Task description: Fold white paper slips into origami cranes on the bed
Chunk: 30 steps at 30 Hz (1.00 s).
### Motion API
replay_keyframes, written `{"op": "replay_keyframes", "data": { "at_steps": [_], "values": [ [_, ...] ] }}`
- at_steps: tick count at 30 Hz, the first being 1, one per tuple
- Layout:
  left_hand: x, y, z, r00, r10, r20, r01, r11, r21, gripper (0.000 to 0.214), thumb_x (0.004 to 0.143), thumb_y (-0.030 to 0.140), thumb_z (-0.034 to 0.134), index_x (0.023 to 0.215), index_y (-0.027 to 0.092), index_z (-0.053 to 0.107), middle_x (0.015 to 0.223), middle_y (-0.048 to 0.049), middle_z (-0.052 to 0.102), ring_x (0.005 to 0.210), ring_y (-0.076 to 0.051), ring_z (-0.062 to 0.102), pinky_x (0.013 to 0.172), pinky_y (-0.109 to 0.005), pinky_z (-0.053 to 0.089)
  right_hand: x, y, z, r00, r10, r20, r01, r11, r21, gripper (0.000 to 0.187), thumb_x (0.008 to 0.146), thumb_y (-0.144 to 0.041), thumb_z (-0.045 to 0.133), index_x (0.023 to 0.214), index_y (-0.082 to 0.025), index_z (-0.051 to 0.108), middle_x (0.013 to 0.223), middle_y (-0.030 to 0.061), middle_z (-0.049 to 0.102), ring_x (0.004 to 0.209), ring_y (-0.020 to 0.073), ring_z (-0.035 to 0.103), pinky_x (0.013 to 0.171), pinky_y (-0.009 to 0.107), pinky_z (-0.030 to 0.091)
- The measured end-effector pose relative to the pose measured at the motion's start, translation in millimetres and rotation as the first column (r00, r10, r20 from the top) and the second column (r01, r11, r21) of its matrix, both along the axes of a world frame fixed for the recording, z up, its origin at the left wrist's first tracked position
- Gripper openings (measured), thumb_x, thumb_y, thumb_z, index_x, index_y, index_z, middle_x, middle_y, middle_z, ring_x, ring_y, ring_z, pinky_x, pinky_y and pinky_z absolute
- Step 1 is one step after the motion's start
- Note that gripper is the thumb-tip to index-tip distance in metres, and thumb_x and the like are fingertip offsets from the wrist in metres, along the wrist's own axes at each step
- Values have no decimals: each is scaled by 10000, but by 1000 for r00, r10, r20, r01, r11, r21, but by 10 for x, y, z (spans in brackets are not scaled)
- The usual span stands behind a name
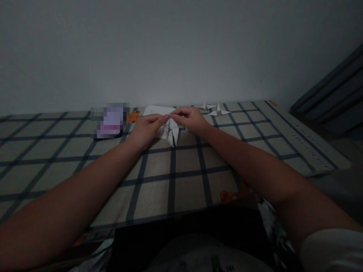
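Both my hands meet over the far middle of the table, pinching one piece of folded white paper point(173, 133). Its narrow points hang down toward me. My left hand point(148, 128) grips its upper left side between thumb and fingers. From the right, my right hand point(190, 118) holds the top of the same paper with thumb and forefinger. Behind and partly under my hands lies a flat white sheet point(154, 109). Two folded paper cranes, one nearer point(219, 111) and one farther point(206, 106), sit right of my right hand.
A phone with a blurred, lit screen point(111, 120) is at the left, near the wall point(181, 49). The table wears a checked cloth point(184, 189) with orange figures and lettering along its right edge. Dark striped fabric point(334, 87) hangs at the far right.
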<state>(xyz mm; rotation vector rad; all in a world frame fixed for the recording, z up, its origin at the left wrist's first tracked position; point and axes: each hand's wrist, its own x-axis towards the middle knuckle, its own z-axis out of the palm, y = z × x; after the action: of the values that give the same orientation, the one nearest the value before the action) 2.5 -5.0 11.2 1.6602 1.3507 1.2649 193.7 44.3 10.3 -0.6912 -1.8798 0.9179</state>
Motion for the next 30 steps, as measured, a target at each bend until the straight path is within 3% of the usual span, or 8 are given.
{"op": "replay_keyframes", "data": {
  "at_steps": [9, 18, 30],
  "values": [
    [-28, -34, 56, 986, 26, -166, 4, 984, 178, 339, 897, 517, 651, 797, 221, 785, 847, -35, 757, 845, -197, 680, 789, -290, 513, -23, -10, -20, 1000, -6, 4, 6, 1000, 10, 308, 854, -456, 693, 904, -159, 756, 842, 42, 706, 822, 158, 613, 779, 292, 495],
    [-44, 17, 10, 980, 38, -195, 18, 960, 280, 250, 898, 401, 664, 783, 207, 772, 849, -29, 768, 797, -178, 675, 782, -303, 520, -29, 59, -84, 999, 33, 18, -35, 995, 98, 357, 893, -478, 657, 950, -139, 755, 881, 59, 715, 820, 148, 610, 772, 291, 496],
    [-30, 11, 26, 970, 73, -231, 16, 932, 361, 275, 917, 375, 637, 719, 213, 738, 765, -25, 729, 739, -177, 660, 729, -319, 504, -36, 16, -68, 1000, 12, -15, -11, 996, 88, 281, 883, -414, 675, 922, -150, 764, 871, 53, 730, 809, 145, 620, 781, 290, 505]
  ]
}}
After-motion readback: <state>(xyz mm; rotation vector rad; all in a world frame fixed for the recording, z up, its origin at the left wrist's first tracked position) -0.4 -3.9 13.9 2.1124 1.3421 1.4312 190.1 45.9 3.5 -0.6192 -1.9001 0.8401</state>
